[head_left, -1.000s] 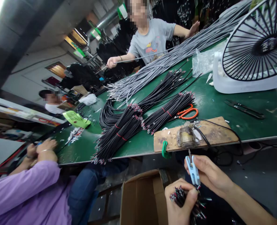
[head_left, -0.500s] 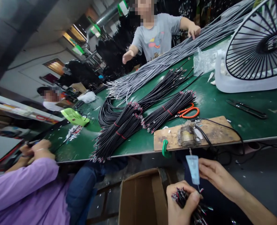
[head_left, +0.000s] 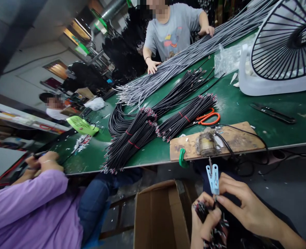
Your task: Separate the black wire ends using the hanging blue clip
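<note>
My left hand (head_left: 206, 218) is wrapped round a bundle of thin black cables (head_left: 217, 230) with red, white and black wire ends. One cable end rises from the bundle to the lower tip of a light blue clothespin (head_left: 213, 180). That clothespin hangs from the metal shaft of a small, worn motor (head_left: 206, 143) on a wooden board (head_left: 238, 138). Just right of the clothespin, my right hand (head_left: 235, 200) has its thumb and fingers closed in at the cable end; the exact contact is partly hidden.
Bound black cable bundles (head_left: 132, 138), orange-handled scissors (head_left: 208, 117), black snips (head_left: 273, 113) and a fan (head_left: 259, 88) lie or stand on the green table (head_left: 147, 157). A green clamp (head_left: 182, 158) grips the board's edge. Below is a cardboard box (head_left: 158, 214). Co-workers are left and across, near grey cables (head_left: 168, 72).
My right hand's fingers have closed in at the clothespin's lower tip. The clothespin has turned, now showing both legs. The co-worker across has lowered a hand onto the grey cables.
</note>
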`<action>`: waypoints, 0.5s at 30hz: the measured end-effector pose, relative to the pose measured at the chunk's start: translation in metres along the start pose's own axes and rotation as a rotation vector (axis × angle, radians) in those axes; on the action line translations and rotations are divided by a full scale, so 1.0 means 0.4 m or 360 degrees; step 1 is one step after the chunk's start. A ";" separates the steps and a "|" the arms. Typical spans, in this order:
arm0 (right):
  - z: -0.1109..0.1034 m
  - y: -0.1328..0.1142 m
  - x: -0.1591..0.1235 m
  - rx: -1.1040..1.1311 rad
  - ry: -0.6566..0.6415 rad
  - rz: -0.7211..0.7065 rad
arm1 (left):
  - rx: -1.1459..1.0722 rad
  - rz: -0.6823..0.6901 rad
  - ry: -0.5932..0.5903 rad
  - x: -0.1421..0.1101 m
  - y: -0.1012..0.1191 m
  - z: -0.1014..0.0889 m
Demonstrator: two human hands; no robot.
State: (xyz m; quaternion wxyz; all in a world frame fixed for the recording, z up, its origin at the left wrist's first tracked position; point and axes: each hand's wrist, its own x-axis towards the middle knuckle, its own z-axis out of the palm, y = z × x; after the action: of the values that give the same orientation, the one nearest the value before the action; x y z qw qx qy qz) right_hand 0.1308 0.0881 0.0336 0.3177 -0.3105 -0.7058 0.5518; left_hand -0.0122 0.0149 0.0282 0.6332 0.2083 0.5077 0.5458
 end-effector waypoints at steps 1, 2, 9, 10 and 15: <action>0.003 0.004 -0.002 0.0046 0.0030 0.0016 | -0.0068 -0.0005 -0.0013 0.002 0.002 0.003; 0.008 0.009 -0.004 0.0111 0.0064 0.0049 | -0.0125 -0.0034 -0.0016 0.003 0.003 0.005; 0.028 0.038 -0.024 0.0462 0.0086 0.0233 | -0.0337 -0.0033 -0.0121 -0.002 -0.016 -0.008; 0.027 0.039 -0.024 0.0441 0.0112 0.0203 | -0.0347 -0.0034 -0.0140 -0.002 -0.018 -0.009; 0.012 0.026 -0.015 0.0242 0.0235 -0.0135 | -0.0333 -0.0036 -0.0176 -0.002 -0.021 -0.011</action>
State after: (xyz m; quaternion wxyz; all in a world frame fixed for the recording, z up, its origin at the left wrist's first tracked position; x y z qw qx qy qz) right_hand 0.1313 0.0827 0.0220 0.4146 -0.2951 -0.6491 0.5655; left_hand -0.0119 0.0100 0.0199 0.6846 0.1653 0.4145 0.5763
